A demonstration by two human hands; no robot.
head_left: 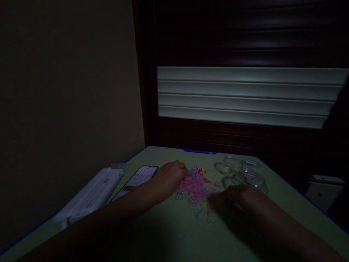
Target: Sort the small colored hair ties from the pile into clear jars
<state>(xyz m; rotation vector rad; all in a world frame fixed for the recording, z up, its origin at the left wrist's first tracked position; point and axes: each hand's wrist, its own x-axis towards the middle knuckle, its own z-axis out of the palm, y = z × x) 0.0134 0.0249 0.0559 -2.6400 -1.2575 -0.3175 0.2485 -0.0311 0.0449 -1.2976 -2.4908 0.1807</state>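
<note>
A heap of small coloured elastic bands (195, 186), mostly pink, lies on a pale green table (163, 233). My left hand (170, 174) rests at the heap's left edge, fingers curled down onto the bands. My right hand (231, 196) lies at the heap's right side in deep shadow; its fingers reach toward the bands but are too dark to read. A clear round jar (251, 179) stands just beyond my right hand.
A phone (137, 180) with a lit timer screen lies left of my left hand. A white flat case (89, 198) sits at the table's left edge. Two clear lids or dishes (231, 163) lie behind the jar. A wall and shutter rise behind the table.
</note>
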